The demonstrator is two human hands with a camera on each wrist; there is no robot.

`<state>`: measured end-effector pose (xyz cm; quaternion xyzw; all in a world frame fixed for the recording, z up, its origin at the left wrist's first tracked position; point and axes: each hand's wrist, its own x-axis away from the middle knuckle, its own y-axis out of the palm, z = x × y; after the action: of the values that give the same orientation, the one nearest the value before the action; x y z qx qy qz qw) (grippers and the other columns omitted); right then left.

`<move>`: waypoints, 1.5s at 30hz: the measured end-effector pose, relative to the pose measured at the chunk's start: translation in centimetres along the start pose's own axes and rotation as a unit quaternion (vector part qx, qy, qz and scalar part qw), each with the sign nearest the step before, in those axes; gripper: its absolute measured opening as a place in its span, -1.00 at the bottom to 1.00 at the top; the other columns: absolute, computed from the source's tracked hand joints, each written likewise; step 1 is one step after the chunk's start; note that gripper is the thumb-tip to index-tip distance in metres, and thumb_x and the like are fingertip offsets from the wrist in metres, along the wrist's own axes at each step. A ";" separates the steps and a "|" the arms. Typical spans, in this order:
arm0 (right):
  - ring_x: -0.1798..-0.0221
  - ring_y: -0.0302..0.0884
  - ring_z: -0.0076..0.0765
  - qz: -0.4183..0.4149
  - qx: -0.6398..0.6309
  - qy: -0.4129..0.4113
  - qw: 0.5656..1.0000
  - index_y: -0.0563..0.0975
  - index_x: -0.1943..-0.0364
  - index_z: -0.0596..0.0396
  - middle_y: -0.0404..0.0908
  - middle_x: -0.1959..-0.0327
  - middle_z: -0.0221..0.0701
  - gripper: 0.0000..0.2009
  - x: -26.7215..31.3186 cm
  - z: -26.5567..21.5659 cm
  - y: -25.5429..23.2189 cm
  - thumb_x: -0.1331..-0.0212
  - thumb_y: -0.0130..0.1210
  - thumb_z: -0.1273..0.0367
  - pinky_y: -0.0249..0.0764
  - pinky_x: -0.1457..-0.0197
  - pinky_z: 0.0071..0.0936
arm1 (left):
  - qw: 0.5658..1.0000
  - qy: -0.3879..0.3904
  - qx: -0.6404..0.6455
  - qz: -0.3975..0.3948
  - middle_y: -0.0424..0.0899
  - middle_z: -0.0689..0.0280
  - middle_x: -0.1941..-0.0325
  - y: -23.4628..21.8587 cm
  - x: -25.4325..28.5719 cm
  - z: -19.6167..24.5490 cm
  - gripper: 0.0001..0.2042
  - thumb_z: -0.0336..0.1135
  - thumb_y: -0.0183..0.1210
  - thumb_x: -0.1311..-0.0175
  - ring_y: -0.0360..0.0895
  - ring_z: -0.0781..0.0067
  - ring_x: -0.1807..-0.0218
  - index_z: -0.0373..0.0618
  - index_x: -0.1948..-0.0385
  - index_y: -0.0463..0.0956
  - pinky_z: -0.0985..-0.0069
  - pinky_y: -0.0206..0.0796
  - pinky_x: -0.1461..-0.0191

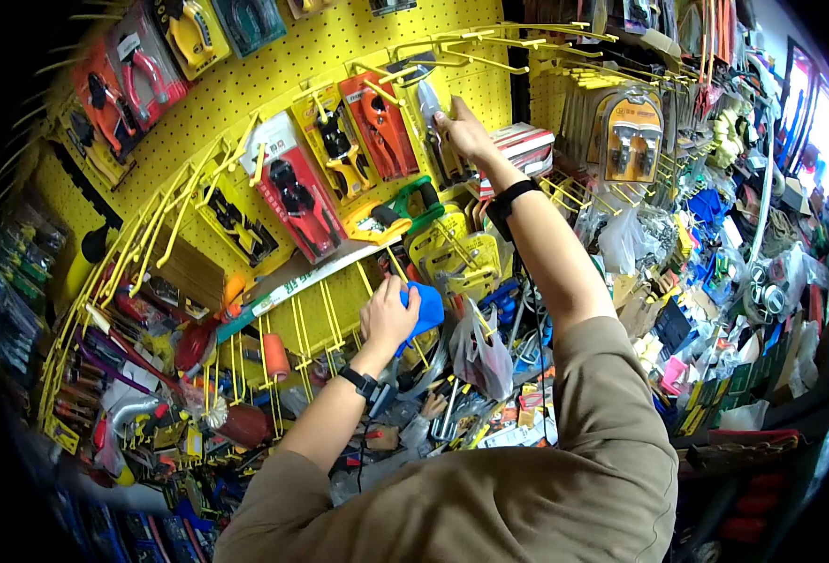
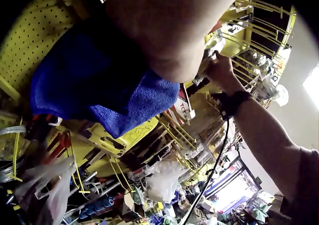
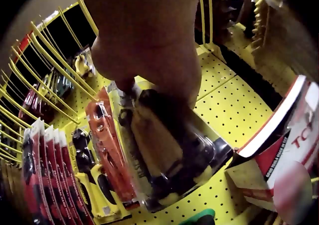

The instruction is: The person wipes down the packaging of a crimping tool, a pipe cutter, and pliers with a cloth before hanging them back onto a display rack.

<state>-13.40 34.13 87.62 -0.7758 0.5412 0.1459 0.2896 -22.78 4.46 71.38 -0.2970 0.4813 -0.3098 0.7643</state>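
My left hand (image 1: 388, 314) holds a folded blue cloth (image 1: 424, 311) in front of the lower hooks; the cloth fills much of the left wrist view, its fuzzy weave showing. Higher up, my right hand (image 1: 468, 133) grips the upper part of a clear blister-packed hand tool (image 3: 158, 143) at the yellow pegboard (image 3: 219, 93). The tool inside has dark and tan parts, and its kind is partly hidden by glare and my fingers. Beside it hangs an orange-carded pair of pliers (image 1: 381, 127), then a yellow-carded tool with yellow handles (image 1: 341, 155).
Long yellow hooks (image 1: 175, 211) jut out on the left and above. A red-and-white box (image 1: 524, 150) stands right of my right hand. Below hang a green-handled saw (image 1: 421, 202) and a plastic bag (image 1: 482, 357). Heaped goods (image 1: 705, 310) crowd the right side.
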 end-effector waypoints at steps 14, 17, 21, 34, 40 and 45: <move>-0.42 0.29 0.14 0.014 0.053 0.028 0.998 0.14 -0.43 0.29 0.35 -0.32 0.20 -0.28 -4.7 3.5 3.9 -0.33 0.06 0.10 0.22 -0.45 -0.18 | 1.000 0.007 -0.003 0.006 0.63 0.11 0.37 0.7 0.1 -0.4 -0.78 -0.12 0.16 -0.28 0.61 -0.12 0.31 -0.06 0.33 0.46 0.03 0.41 0.27; -0.40 0.32 0.13 0.050 0.131 0.066 0.988 0.17 -0.41 0.33 0.38 -0.28 0.22 -0.24 -2.8 3.0 3.1 -0.30 0.09 0.05 0.23 -0.45 -0.17 | 1.000 0.008 -0.006 -0.004 0.63 0.09 0.36 0.5 0.0 -0.3 -0.77 -0.11 0.15 -0.29 0.61 -0.14 0.30 -0.07 0.33 0.46 0.02 0.41 0.27; -0.31 0.44 0.07 0.032 0.028 0.049 0.998 0.33 -0.30 0.36 0.52 -0.16 0.11 -0.32 3.7 1.6 -0.8 -0.28 0.15 0.07 0.32 -0.39 -0.19 | 1.000 0.006 -0.011 0.001 0.63 0.07 0.35 0.6 0.0 -0.5 -0.77 -0.10 0.15 -0.29 0.60 -0.16 0.29 -0.07 0.34 0.46 -0.01 0.40 0.27; 0.14 0.58 -0.50 -0.169 -0.185 0.196 0.948 0.48 -0.11 0.21 0.63 0.12 -0.36 -0.63 39.2 -2.1 -4.7 -0.32 0.20 0.30 0.51 0.06 -0.44 | 0.961 0.110 0.240 0.078 0.61 0.08 0.32 -4.9 1.5 0.5 -0.83 -0.32 0.15 -0.41 0.60 0.09 0.26 -0.25 0.26 0.50 0.31 0.41 0.15; -0.12 0.51 -0.42 -0.106 -0.220 0.093 0.965 0.26 -0.34 0.13 0.52 -0.10 -0.27 -0.36 42.1 -6.7 -4.6 -0.19 0.29 0.40 0.46 -0.21 -0.43 | 0.910 0.206 0.356 -0.060 0.71 0.13 0.32 -8.6 6.2 6.8 -0.84 -0.36 0.09 -0.47 0.69 0.31 0.26 -0.28 0.21 0.57 0.45 0.48 0.12; 0.35 0.43 -0.53 0.020 -0.163 0.180 0.970 0.58 0.15 0.16 0.54 0.47 -0.43 -0.88 44.0 -8.5 -4.6 -0.28 0.16 0.45 0.43 0.22 -0.48 | 0.862 0.095 0.487 -0.108 0.54 0.32 0.47 -6.0 6.2 7.1 -0.63 -0.10 -0.06 -0.57 0.44 0.60 0.37 -0.26 0.33 0.47 0.56 0.32 0.22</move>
<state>6.45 -3.11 71.94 -0.8152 0.5686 0.0957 0.0541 -15.25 -2.93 75.01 0.0936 0.3041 -0.6117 0.7242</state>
